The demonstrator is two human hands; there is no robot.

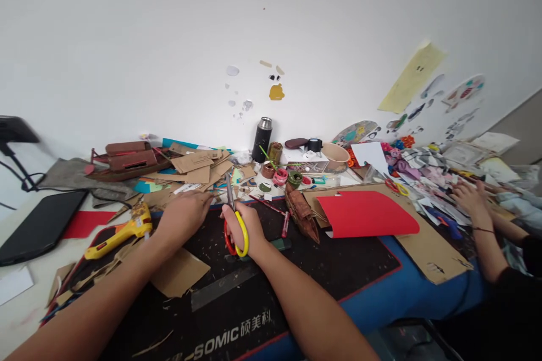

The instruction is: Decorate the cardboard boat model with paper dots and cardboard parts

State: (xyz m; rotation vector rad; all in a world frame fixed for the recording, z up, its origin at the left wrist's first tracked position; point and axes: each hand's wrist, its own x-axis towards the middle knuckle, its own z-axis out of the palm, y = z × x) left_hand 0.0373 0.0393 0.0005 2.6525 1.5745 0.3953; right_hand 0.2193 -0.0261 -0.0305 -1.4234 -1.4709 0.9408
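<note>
My right hand (pixel 245 225) grips the scissors (pixel 234 220), blades pointing away from me toward the cardboard scraps (pixel 199 166). My left hand (pixel 184 214) sits just beside the blades, fingers curled on something I cannot make out.

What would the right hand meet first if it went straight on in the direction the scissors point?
The right hand holds scissors with blades pointing up and away, toward the wall. First in that line seem to be the cardboard scraps and small bits just beyond the blade tips; depth is unclear, so this is a guess.
</note>
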